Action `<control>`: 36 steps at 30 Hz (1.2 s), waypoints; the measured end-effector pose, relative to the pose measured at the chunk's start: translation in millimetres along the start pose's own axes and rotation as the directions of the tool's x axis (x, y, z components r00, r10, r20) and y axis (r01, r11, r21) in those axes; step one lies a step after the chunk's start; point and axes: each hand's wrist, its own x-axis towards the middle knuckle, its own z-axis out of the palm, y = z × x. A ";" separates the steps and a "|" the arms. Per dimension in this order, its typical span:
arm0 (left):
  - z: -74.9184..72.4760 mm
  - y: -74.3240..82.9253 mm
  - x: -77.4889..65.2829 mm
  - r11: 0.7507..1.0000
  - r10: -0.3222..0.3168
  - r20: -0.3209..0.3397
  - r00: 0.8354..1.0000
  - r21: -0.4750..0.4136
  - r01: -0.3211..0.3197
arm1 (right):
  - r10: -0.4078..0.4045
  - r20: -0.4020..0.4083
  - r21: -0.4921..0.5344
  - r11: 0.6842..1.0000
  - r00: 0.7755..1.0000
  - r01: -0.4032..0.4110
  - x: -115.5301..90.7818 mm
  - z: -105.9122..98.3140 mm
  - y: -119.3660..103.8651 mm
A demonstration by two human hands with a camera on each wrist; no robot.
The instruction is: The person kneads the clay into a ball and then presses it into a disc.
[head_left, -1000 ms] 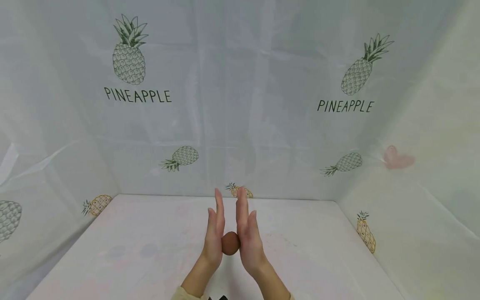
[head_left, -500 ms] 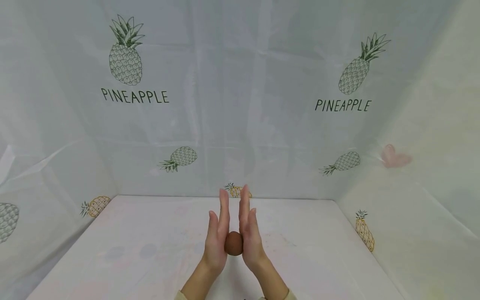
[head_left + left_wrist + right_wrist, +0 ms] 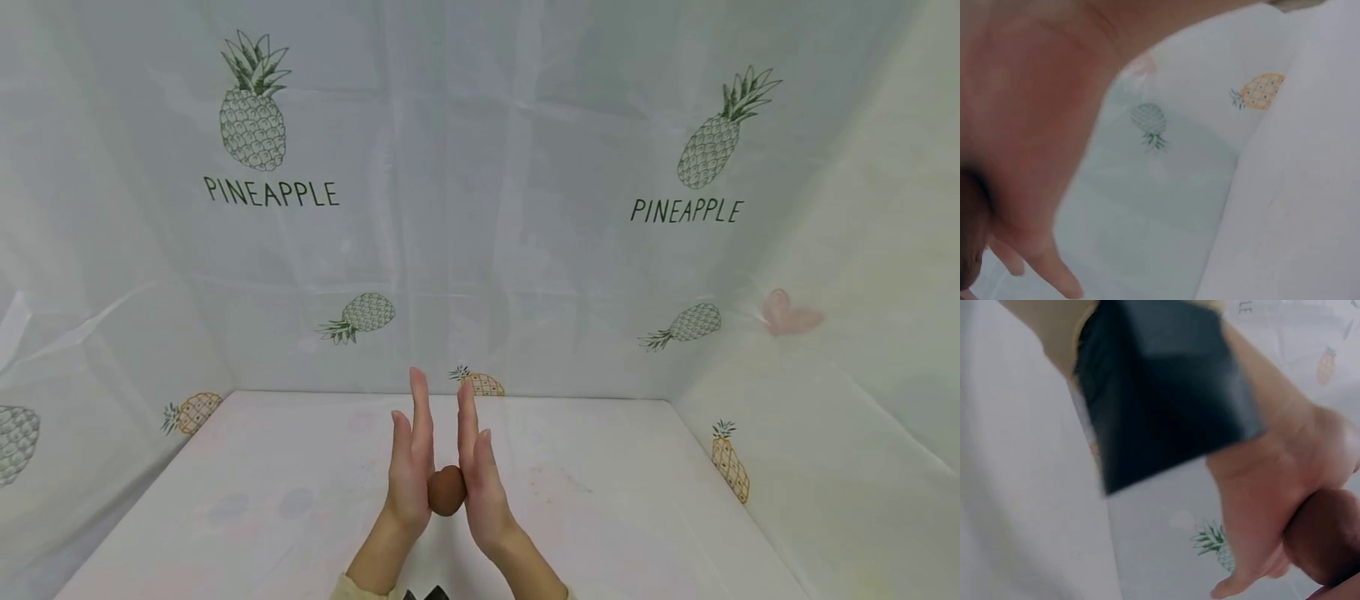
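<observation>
A smooth brown ball (image 3: 447,491), which looks like clay, is held off the table between two upright palms in the head view. My left hand (image 3: 409,479) presses it from the left, fingers straight and pointing away. From the right, my right hand (image 3: 483,492) lies against it with straight fingers too; its fingertips reach slightly less far than the left ones. A faint crease shows at the ball's top. In the left wrist view only part of the ball (image 3: 971,231) appears at the edge. The right wrist view shows the ball (image 3: 1325,537) touching a palm.
Below the hands spreads a white table (image 3: 615,500) with faint coloured stains. Pale sheeting (image 3: 480,208) printed with pineapples hangs behind and at both sides. A black block (image 3: 1166,394) at a wrist covers much of the right wrist view.
Both hands and the ball have shifted left over the last half second. The left fingertips have moved farther forward, the right ones back. Palms stay against the ball.
</observation>
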 end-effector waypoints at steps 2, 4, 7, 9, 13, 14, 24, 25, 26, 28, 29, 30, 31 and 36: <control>0.8 -2.7 0.3 1.000 -0.023 -0.007 1.000 0.010 0.023 | -0.008 -0.002 0.006 1.000 1.000 0.008 -0.7 -0.7 -3.5; 2.9 -5.6 -0.2 0.999 -0.042 -0.007 0.999 0.018 0.042 | -0.009 -0.011 0.010 1.000 1.000 0.009 -1.6 -1.9 -7.2; 8.2 -8.7 -2.5 0.998 -0.061 0.000 0.998 0.033 0.061 | -0.016 -0.028 0.014 1.000 0.999 0.016 -2.5 -4.6 -11.9; 12.5 -9.7 -4.0 0.997 -0.060 0.013 0.998 0.040 0.059 | -0.018 -0.041 0.011 1.000 0.999 0.018 -2.9 -7.1 -14.0; 20.7 -9.2 -6.2 0.998 -0.042 0.056 0.998 0.047 0.039 | -0.034 -0.068 0.020 0.999 0.997 0.036 -1.9 -13.1 -15.8; 22.3 -8.7 -7.0 0.998 -0.040 0.064 0.997 0.047 0.037 | -0.034 -0.074 0.025 0.999 0.997 0.036 -1.5 -14.5 -15.6; 26.3 6.7 -13.2 1.000 0.016 0.099 0.995 0.018 -0.017 | 0.061 -0.042 0.080 0.995 0.997 -0.058 2.9 -19.5 -1.8; 25.9 8.7 -13.3 1.000 0.020 0.098 0.995 0.015 -0.021 | 0.070 -0.034 0.091 0.994 0.997 -0.066 3.0 -19.0 -0.2; 25.2 10.3 -13.2 1.000 0.025 0.094 0.995 0.015 -0.027 | 0.074 -0.026 0.093 0.993 0.997 -0.071 2.9 -18.3 1.3; 23.0 12.6 -12.5 0.999 0.032 0.076 0.997 0.021 -0.033 | 0.074 -0.009 0.091 0.993 0.997 -0.073 2.7 -16.2 4.1; 21.2 13.3 -12.0 0.999 0.035 0.068 0.997 0.024 -0.037 | 0.072 -0.005 0.089 0.993 0.997 -0.071 2.5 -14.6 5.1; 19.4 13.9 -11.5 0.999 0.040 0.058 0.998 0.032 -0.042 | 0.069 0.002 0.092 0.993 0.998 -0.069 2.3 -12.9 5.7; 17.4 14.1 -10.8 0.998 0.043 0.046 0.998 0.038 -0.045 | 0.066 0.007 0.089 0.994 0.998 -0.066 2.0 -11.1 5.8; 8.8 11.8 -6.4 0.997 0.041 0.003 0.999 0.060 -0.041 | 0.070 0.012 0.080 0.994 0.998 -0.070 0.3 -3.7 2.6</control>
